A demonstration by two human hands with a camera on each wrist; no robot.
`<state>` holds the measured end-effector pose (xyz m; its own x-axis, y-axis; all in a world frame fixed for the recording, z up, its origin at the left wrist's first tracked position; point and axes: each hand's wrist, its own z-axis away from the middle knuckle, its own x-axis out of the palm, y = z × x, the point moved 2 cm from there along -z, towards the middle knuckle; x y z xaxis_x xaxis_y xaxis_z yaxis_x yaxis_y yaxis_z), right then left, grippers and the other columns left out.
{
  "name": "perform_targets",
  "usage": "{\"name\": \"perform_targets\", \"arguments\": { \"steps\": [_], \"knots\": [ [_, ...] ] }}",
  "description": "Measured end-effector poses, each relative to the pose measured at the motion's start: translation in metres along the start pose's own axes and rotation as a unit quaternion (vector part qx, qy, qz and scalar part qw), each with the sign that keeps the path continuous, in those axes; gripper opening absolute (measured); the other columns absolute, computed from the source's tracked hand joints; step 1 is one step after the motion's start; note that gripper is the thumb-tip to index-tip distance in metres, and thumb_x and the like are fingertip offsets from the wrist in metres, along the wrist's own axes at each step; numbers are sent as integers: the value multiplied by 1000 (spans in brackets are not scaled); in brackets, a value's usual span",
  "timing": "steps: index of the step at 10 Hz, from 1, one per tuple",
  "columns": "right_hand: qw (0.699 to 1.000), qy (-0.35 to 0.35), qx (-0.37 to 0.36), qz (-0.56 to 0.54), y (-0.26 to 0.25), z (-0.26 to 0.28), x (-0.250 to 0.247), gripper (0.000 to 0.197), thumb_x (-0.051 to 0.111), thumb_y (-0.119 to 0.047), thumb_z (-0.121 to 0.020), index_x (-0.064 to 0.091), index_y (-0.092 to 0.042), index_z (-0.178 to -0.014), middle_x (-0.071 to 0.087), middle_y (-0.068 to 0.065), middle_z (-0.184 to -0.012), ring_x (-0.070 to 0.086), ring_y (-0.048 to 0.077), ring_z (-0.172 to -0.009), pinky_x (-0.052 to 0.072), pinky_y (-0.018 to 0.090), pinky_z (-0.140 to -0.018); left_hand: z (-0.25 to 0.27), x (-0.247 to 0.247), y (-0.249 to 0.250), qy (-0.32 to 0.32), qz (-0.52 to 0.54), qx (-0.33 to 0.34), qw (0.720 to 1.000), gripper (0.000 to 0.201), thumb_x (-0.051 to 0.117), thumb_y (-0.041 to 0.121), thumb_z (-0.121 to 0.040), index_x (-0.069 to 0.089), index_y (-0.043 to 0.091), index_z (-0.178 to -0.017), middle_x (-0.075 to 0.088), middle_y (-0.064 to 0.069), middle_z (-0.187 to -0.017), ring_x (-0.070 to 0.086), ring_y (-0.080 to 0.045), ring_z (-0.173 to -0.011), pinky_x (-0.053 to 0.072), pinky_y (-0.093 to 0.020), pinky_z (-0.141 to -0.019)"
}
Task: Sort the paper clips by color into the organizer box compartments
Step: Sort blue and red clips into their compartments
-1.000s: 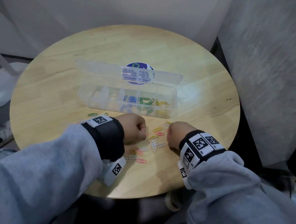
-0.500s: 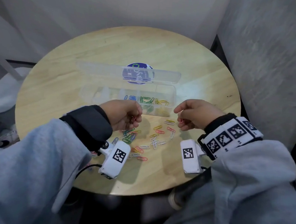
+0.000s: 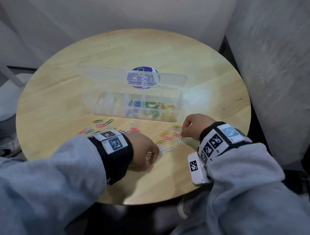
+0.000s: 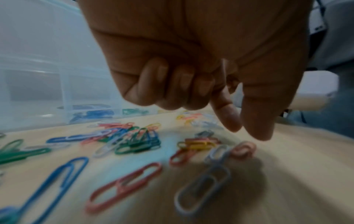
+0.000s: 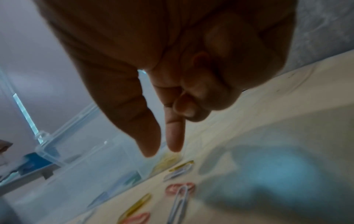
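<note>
Head view: organizer box (image 3: pixel 178 108) open at mid-worktop (image 3: pixel 59 81), blue, green and yellow clips already in its right-hand compartments. Loose paper clips (image 3: pixel 134 129) scattered just in front of it. Left hand (image 3: pixel 143 152) low over the near edge of the scatter, fingers curled; right hand (image 3: pixel 192 127) further right, nearer the box's yellow end, tips pointing down beside a white clip (image 3: pixel 179 140) lying roughly end-on to the person.

Left wrist view: three fingers tucked in, index and thumb (image 4: pixel 256 121) extended and apart, nothing between them. Pink clip (image 4: pixel 244 149) just below the tips, a white clip's long axis running toward the camera.

Right wrist view: thumb (image 5: pixel 147 136) and index down, slightly parted, empty. Yellow clip (image 5: pixel 182 166) directly under and just beyond the tips, close to the box wall (image 5: pixel 91 151); looks the nearer pick for this hand.
</note>
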<state>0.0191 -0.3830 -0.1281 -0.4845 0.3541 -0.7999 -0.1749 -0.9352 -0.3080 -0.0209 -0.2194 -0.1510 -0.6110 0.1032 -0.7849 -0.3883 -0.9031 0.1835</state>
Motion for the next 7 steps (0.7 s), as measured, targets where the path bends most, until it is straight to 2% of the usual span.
{"name": "perform_targets", "arguments": {
  "steps": [1, 2, 3, 4, 5, 6, 7],
  "knots": [
    [999, -1, 18, 30, -5, -7, 5, 29, 59, -26, -88, 63, -7, -109, 66, 8, -112, 62, 22, -101, 49, 31, -85, -2, 4, 2, -3, -6, 14, 1000, 12, 64, 37, -81, 64, 27, -88, 54, 13, -86, 51, -12, -83, 44, -25, -75],
    [997, -18, 42, 62, -11, -15, 11, 31, 55, -28, -89, 65, -8, -111, 65, 4, -99, 61, 21, -90, 49, 29, -81, -5, 4, 1, -2, -6, 14, 1000, 10, 65, 37, -81, 61, 29, -82, 54, 12, -82, 51, -12, -79, 39, -24, -68],
    [997, -23, 43, 66, -13, -20, 18, 32, 57, -22, -86, 64, -7, -114, 63, 9, -99, 60, 25, -91, 45, 29, -74, -4, 4, -5, -13, 26, 7, 1000, 11, 66, 35, -80, 59, 27, -77, 57, 10, -73, 52, -11, -69, 37, -22, -57],
    [999, 16, 16, 46, -14, -21, 20, 35, 62, -22, -82, 62, -10, -115, 61, 14, -119, 59, 32, -110, 45, 33, -80, -1, -1, -17, 10, 145, -23, 989, 12, 65, 25, -77, 57, 25, -67, 58, 11, -58, 52, -5, -55, 44, -20, -59],
    [998, 10, 27, 51, -16, -20, 21, 37, 62, -21, -81, 61, -10, -116, 60, 15, -122, 57, 33, -113, 44, 34, -80, 2, -15, -35, 70, 316, -50, 945, 18, 63, 15, -73, 53, 21, -60, 62, 4, -63, 54, -12, -59, 45, -23, -63],
    [999, -4, 25, 41, -18, -20, 22, 40, 64, -18, -79, 61, -8, -117, 59, 16, -123, 58, 32, -105, 44, 34, -80, 7, -28, -49, 121, 488, -44, 864, 25, 64, 4, -71, 45, 14, -58, 58, -10, -64, 48, -21, -59, 38, -20, -50],
    [996, -48, 37, 58, -20, -23, 23, 36, 63, -20, -81, 62, -8, -115, 62, 13, -110, 56, 26, -90, 46, 33, -80, 11, -34, -60, 138, 571, -54, 807, 34, 51, -12, -84, 42, 12, -62, 52, -7, -54, 48, -10, -43, 35, -14, -39]
  ]
}}
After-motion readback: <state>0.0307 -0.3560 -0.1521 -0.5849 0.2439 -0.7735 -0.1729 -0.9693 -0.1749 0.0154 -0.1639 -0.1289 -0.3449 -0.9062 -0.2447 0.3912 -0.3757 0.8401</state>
